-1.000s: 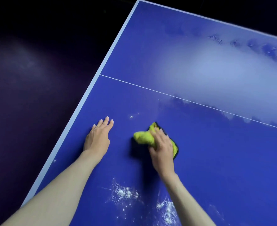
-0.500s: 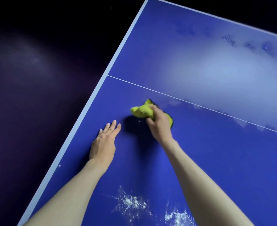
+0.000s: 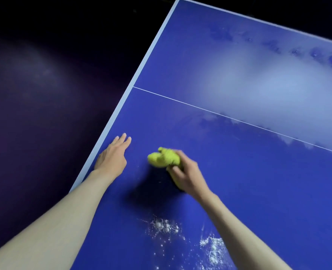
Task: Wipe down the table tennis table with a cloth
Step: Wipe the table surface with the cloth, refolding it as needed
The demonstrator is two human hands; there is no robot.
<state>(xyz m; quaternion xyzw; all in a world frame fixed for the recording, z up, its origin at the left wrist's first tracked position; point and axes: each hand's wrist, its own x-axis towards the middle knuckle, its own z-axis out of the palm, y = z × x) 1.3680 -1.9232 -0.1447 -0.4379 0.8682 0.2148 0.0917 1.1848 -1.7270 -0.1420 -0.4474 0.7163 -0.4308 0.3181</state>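
right hand [image 3: 186, 175] grips the yellow cloth [image 3: 164, 157] on the blue table [image 3: 258, 182]; left hand [image 3: 112, 156] rests flat, fingers straight.

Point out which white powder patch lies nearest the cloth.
The left powder patch, directly below the yellow cloth; the other patch lies further right, nearer the frame's bottom.

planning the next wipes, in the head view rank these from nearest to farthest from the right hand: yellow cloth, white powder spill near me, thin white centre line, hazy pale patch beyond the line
1. yellow cloth, gripped in the right hand.
2. white powder spill, on the near side, towards the person.
3. thin white centre line, across the table beyond the hand.
4. hazy pale patch, on the far half, past the line.
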